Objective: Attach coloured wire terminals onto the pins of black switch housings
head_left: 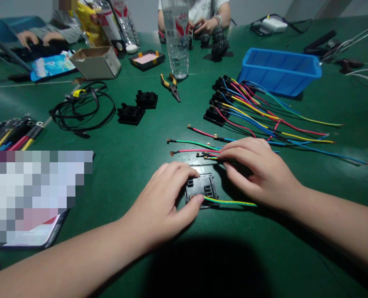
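On the near part of the table my left hand (168, 194) grips a black plastic socket housing (201, 185), fingers at its far edge and thumb at its near side. A yellow-green wire (233, 202) runs out of the housing to the right, its end near my thumb. Just beyond, my right hand (255, 165) is closed with thumb and fingers together over a group of wires with metal terminals (206, 157). Which of these it grips is hidden. A red wire (199, 131) and a green wire (186, 143) lie beside its fingertips.
Wired black housings (216, 114) lie at the right, before a blue bin (280, 70). Two black housings (131, 114), pliers (172, 87), a bottle (179, 45) and a coiled cable (84, 109) are farther back. A tablet (56, 225) lies left. Other people's hands (205, 27) work across the table.
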`<state>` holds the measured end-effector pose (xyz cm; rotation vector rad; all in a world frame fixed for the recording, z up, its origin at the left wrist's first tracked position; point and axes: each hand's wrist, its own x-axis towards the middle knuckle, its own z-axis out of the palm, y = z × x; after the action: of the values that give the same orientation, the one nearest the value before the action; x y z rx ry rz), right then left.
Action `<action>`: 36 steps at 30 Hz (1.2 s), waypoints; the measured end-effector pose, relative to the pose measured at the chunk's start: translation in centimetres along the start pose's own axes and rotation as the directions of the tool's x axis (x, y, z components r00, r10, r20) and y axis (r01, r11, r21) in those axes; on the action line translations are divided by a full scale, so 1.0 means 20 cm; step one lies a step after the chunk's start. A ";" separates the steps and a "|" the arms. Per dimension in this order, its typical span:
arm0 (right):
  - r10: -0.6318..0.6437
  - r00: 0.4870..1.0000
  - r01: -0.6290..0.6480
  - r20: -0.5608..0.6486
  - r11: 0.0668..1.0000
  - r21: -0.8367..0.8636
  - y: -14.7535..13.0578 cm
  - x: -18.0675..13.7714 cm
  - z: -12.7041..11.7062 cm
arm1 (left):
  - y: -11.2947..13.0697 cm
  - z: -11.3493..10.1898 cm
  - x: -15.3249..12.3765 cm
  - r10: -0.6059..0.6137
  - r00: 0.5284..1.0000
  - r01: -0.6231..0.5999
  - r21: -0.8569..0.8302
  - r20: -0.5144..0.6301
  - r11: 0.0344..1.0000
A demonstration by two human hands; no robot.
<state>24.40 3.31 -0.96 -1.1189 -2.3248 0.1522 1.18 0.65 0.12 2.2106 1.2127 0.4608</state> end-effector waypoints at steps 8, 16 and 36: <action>-0.048 0.998 0.045 0.050 0.998 0.052 -0.01 0.00 -0.01 | 0.00 0.00 0.00 -0.013 1.000 0.013 0.002 -0.026 1.000; -0.085 0.991 0.075 0.101 0.992 0.105 0.00 0.00 0.00 | -0.01 0.00 0.00 0.016 0.999 -0.016 0.003 -0.037 1.000; -0.158 0.979 0.138 0.133 0.980 0.145 -0.01 0.01 -0.02 | -0.01 0.01 0.00 -0.007 0.999 0.008 0.014 -0.041 1.000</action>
<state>24.29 3.23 -0.48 -0.8906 -2.4735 0.3395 1.12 0.63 -0.21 2.2176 1.2484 0.4978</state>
